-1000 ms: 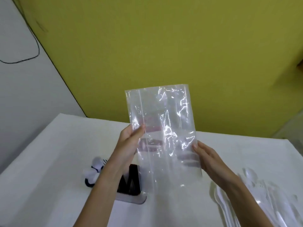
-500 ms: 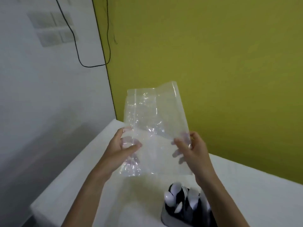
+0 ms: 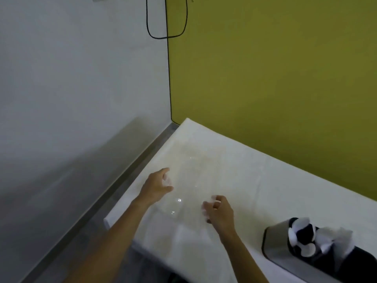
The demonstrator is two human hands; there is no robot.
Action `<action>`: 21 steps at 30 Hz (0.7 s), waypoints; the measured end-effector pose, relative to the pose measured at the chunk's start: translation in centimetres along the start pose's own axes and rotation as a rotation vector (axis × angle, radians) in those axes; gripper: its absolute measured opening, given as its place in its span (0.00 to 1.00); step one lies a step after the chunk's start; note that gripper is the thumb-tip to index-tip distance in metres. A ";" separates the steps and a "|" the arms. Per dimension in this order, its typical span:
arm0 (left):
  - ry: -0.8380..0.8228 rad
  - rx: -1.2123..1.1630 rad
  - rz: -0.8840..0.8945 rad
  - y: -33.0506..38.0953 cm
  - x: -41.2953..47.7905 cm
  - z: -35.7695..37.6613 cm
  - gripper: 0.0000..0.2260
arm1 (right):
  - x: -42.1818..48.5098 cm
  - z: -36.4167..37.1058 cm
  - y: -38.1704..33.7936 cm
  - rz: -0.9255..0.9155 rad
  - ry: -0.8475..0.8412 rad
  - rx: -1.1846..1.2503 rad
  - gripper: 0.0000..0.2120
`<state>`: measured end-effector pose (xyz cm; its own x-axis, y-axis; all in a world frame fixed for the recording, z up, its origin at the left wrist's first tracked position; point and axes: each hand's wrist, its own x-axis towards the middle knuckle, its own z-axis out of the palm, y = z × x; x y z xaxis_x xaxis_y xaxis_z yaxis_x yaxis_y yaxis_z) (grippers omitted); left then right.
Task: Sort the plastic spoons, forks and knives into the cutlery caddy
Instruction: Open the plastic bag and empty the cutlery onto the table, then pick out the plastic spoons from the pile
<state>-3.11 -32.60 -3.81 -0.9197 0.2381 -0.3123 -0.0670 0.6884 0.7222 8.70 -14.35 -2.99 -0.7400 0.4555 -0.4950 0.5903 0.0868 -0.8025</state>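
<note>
Over the far left corner of the table (image 3: 285, 180), your left hand (image 3: 157, 186) and right hand (image 3: 221, 210) each pinch an edge of the clear plastic bag (image 3: 191, 180), likely parking it flat, away from the part-filled cutlery caddy (image 3: 273, 246) at right.

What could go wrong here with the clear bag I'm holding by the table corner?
The clear bag, pinched by the left hand and right hand, sits near the left edge of the table, so it may slide off once released. It almost vanishes against the white surface, so it is easy to overlook. The right forearm is close to the cutlery caddy and might bump it.
</note>
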 end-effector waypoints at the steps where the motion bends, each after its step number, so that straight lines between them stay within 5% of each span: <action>1: -0.025 0.012 -0.010 -0.7 0.0 0.6 0.33 | 0.1 0.2 1.0 0.008 0.024 -0.068 0.18; 11: 0.082 0.336 0.040 -1.4 -0.8 2.7 0.33 | -0.7 -0.2 2.2 -0.122 0.119 -0.395 0.31; 21: 0.235 -0.131 0.418 15.5 -1.6 1.4 0.24 | -3.5 -9.4 -7.6 -0.484 0.375 -0.392 0.32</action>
<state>-2.14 -21.33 6.97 -0.9396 0.3041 0.1574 0.2920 0.4712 0.8323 9.78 -8.26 7.99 -0.8284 0.5530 0.0891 0.3494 0.6346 -0.6893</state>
